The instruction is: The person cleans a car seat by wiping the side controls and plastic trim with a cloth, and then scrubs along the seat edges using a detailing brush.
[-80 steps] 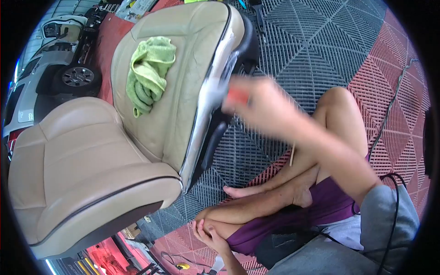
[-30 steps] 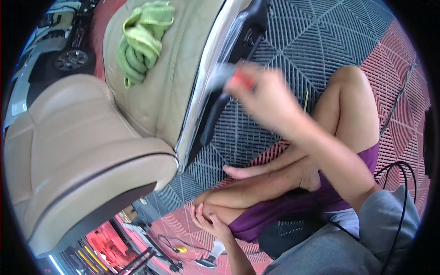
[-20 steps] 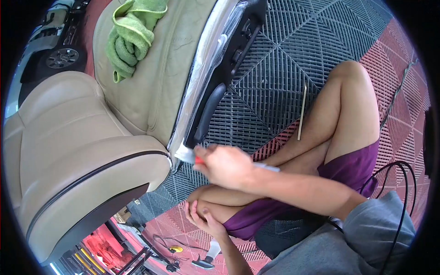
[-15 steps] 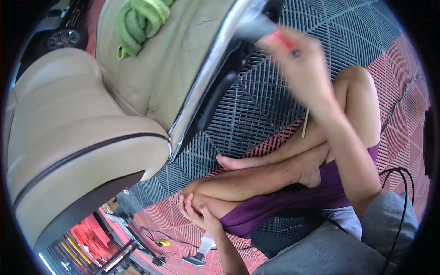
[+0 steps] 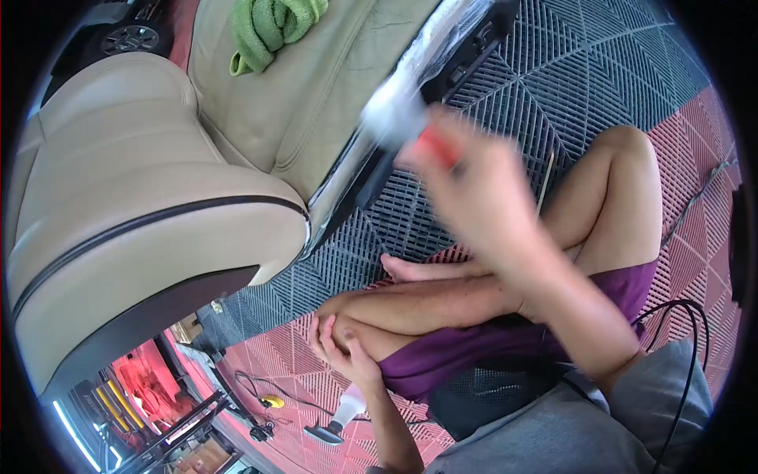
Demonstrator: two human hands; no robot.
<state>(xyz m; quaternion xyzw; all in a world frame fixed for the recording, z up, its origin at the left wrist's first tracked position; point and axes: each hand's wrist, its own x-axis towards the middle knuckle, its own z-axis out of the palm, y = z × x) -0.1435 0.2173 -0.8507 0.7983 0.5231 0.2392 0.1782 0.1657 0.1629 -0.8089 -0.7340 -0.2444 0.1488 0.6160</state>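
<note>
My right hand (image 5: 482,182) is closed round the red handle of a brush (image 5: 438,148), blurred by motion. White bristles (image 5: 392,112) touch the side edge of a beige leather seat (image 5: 316,87), where whitish foam or liquid (image 5: 442,35) streaks the trim. My left hand (image 5: 347,351) rests on my bent knee with its fingers spread and nothing in it. On the seat cushion lies a crumpled green towel (image 5: 272,31).
A spray bottle (image 5: 347,407) with a dark head lies on the red floor tiles (image 5: 284,367) below my left hand. Black cables (image 5: 699,347) run beside my right arm. A car wheel (image 5: 130,39) shows at upper left, and a cart with red cloth (image 5: 150,383) at lower left.
My right hand and the brush have moved left and down along the seat's edge. The view has shifted slightly. My left hand stays on the knee.
</note>
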